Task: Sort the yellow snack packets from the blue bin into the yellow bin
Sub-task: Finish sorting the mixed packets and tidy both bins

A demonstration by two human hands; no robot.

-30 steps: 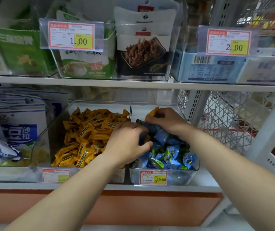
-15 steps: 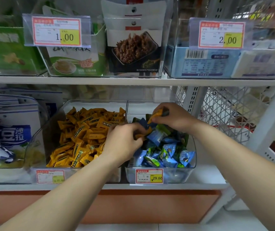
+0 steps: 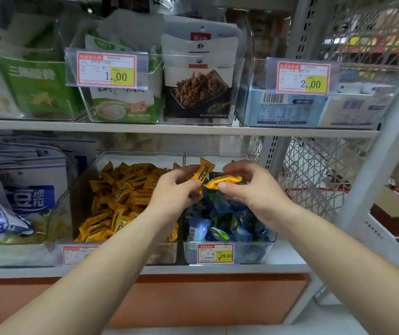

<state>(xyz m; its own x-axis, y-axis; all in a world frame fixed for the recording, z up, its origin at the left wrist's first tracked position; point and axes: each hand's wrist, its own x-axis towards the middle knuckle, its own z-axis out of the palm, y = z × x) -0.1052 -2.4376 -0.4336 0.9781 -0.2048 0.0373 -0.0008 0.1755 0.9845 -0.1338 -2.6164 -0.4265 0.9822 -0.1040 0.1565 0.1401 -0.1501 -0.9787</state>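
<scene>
The person's left hand (image 3: 176,189) pinches one small yellow foil snack packet (image 3: 203,170) upright by its lower end, and the right hand (image 3: 249,187) pinches a second yellow foil packet (image 3: 225,180) lying level. Both hang above the clear plastic bin of blue wrapped packets (image 3: 254,250), not yet over the clear plastic bin of yellow packets (image 3: 142,155). Such light fingertip holds could slip and drop either packet back among the blue.

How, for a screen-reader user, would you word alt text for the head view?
The left hand pinches an upright yellow packet and the right hand a level yellow packet, above the blue bin; the yellow bin stands to its left on a shop shelf.
</scene>
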